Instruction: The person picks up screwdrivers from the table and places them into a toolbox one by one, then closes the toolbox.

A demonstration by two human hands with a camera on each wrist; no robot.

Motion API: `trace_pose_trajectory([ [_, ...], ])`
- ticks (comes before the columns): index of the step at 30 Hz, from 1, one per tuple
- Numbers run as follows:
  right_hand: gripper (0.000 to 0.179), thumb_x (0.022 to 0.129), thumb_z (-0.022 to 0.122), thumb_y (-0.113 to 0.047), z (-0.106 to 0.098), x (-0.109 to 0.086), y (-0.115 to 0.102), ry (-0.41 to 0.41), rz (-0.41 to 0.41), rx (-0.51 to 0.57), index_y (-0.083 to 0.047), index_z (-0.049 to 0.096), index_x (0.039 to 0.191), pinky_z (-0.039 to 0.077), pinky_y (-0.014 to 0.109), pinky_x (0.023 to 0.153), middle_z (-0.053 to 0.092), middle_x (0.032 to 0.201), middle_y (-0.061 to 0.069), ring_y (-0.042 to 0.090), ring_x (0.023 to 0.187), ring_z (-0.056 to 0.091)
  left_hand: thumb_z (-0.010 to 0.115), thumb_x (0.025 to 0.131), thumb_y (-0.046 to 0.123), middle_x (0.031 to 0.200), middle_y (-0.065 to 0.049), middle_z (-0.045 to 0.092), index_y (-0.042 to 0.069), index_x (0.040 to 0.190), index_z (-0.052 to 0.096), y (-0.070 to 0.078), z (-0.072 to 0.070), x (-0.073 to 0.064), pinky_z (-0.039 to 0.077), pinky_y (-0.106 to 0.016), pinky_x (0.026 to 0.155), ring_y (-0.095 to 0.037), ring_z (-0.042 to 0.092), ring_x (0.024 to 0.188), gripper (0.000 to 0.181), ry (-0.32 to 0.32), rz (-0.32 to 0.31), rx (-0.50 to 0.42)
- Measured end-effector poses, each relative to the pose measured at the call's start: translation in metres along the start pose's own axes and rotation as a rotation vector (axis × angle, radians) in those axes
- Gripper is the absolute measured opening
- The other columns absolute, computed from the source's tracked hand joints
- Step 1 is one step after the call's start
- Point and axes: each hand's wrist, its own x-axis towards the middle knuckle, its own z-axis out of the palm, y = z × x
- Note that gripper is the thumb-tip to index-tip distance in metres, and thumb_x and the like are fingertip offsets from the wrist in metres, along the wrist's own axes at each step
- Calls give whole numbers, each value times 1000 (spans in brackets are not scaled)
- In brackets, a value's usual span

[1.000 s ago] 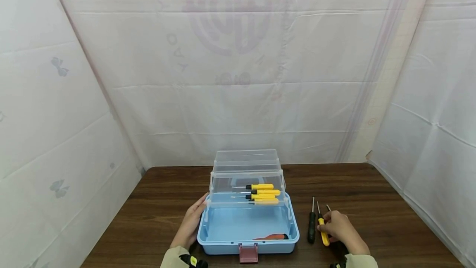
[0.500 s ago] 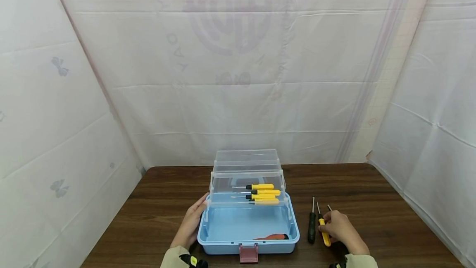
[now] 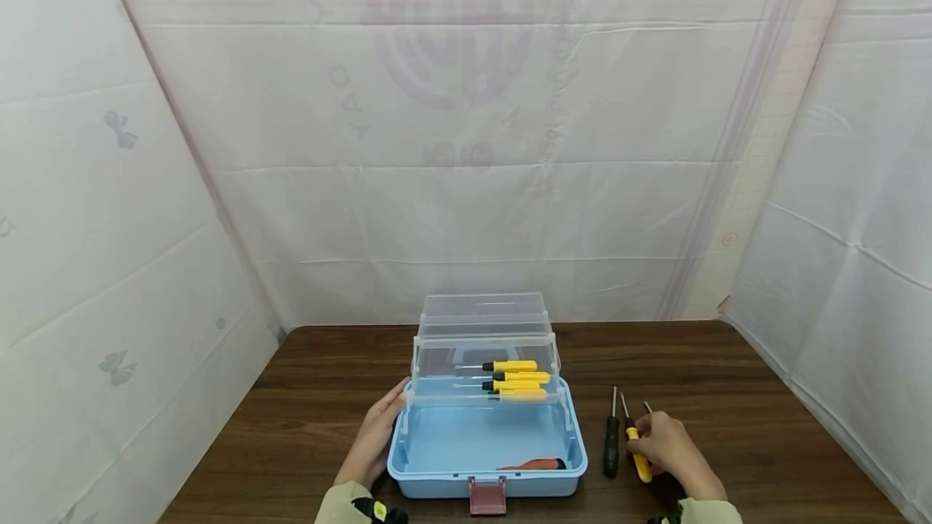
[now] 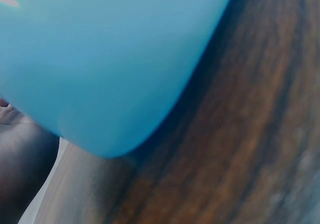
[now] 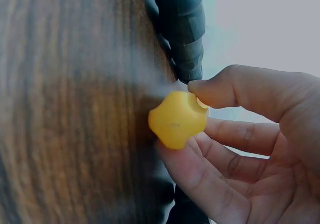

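In the head view my right hand (image 3: 668, 445) pinches a yellow-handled screwdriver (image 3: 641, 466) between thumb and fingers, low over the table. The right wrist view looks at the butt of its ridged yellow handle (image 5: 176, 123). Just left of it lies a black-handled screwdriver (image 3: 611, 447). Another tool's thin metal shaft (image 3: 647, 407) pokes out beyond my right hand, which covers most of the rest. My left hand (image 3: 374, 435) rests with extended fingers along the left side of a light blue toolbox (image 3: 437, 485), whose blue wall (image 4: 110, 83) fills much of the left wrist view.
Several yellow-handled screwdrivers (image 3: 515, 365) lie in the toolbox's raised clear tray (image 3: 437, 350). An orange-and-black handled tool (image 3: 537, 464) is in the blue bottom. A pink latch (image 3: 487, 497) hangs at the front. White sheeting (image 3: 466, 217) walls in the brown wooden table (image 3: 306, 411).
The yellow screwdriver's handle has shifted slightly to the right in my right hand's pinch, away from the black one. My left hand and the toolbox have stayed in place.
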Motion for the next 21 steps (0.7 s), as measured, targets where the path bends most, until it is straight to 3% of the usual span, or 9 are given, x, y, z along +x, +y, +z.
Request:
trace_pose_trajectory([
  [11,37,84,68,-5,-4,0,-3,-10,14,-9,16,59,113,57,31,56,65,94,19,17,70,64,37,105,32,158,-22,20,6,152,23,0,0,-1,26,-58,113,-41,21,144,56,-3,4,1],
  [21,40,84,68,-6,-8,0,-5,-4,-28,-5,15,59,116,57,32,56,64,100,21,18,73,64,36,105,33,157,-23,19,6,152,23,1,0,-1,26,-59,113,-42,21,143,56,-1,1,12],
])
